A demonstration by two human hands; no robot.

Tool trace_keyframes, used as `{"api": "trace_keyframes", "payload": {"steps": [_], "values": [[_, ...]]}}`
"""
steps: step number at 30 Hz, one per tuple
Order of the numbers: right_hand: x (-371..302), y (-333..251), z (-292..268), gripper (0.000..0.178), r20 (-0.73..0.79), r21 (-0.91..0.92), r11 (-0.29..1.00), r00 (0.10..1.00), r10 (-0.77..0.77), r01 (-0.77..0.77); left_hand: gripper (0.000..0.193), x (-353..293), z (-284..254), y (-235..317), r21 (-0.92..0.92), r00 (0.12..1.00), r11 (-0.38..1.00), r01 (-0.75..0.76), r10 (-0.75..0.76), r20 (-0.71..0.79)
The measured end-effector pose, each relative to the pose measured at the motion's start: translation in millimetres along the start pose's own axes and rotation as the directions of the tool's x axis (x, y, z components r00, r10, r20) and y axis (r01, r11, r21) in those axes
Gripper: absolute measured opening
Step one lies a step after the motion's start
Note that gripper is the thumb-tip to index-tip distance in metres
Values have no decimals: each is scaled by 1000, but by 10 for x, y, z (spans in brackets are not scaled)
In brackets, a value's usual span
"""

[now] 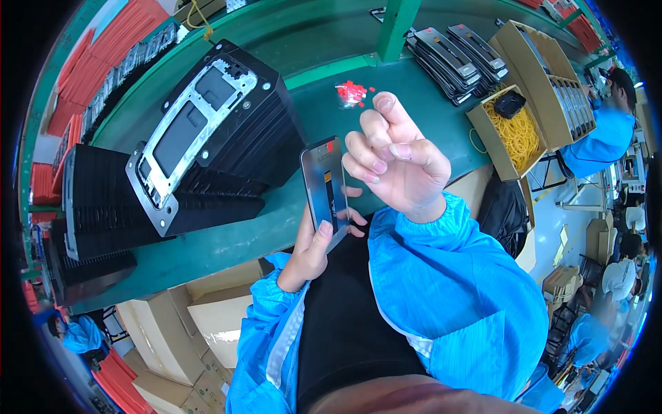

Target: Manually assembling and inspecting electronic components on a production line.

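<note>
My left hand (314,252) grips a slim phone-shaped panel (318,172), held upright and slightly tilted, with the thumb on its face and fingers round its right edge. The panel has a dark grey face, a black strip with an orange piece, and a red mark at its top corner. To the right and above it, my right hand (407,162) is raised, palm up. Its fingers are loosely curled and the index finger stands apart from the thumb. Nothing shows between them. Beyond this hand, small red pieces (352,92) lie in a pile on the green table (303,96).
Tall stacks of black trays (255,131) stand at the left, a silver phone frame (186,131) on top. Stacked phone panels (445,62) lie at the far right, beside a box of yellow rubber bands (514,134). Cardboard boxes (162,331) stand below the table. Co-workers sit at right.
</note>
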State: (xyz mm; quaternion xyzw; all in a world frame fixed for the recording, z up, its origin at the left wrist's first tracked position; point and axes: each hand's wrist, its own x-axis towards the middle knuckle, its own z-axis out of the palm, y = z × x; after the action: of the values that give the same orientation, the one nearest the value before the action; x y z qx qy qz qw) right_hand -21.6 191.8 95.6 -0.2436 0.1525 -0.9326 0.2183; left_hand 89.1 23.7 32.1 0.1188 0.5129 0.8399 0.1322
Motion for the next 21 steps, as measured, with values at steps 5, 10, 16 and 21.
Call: {"api": "trace_keyframes", "payload": {"steps": [5,10,16,21], "values": [[-28,44,-48,44,-43,-7,1000,999,9,-9,77,1,2,21,16,1000,1000,-4,5,-19],[-98,10,-170,35,-89,-179,984,996,-10,-7,82,79,-36,31,-26,999,999,-34,35,7],[-235,187,-129,37,52,-981,183,994,-91,68,90,41,-92,83,-219,999,976,-20,31,43],[-271,194,-109,49,186,-931,341,972,141,129,102,27,-85,194,-186,999,982,0,-9,-48]]}}
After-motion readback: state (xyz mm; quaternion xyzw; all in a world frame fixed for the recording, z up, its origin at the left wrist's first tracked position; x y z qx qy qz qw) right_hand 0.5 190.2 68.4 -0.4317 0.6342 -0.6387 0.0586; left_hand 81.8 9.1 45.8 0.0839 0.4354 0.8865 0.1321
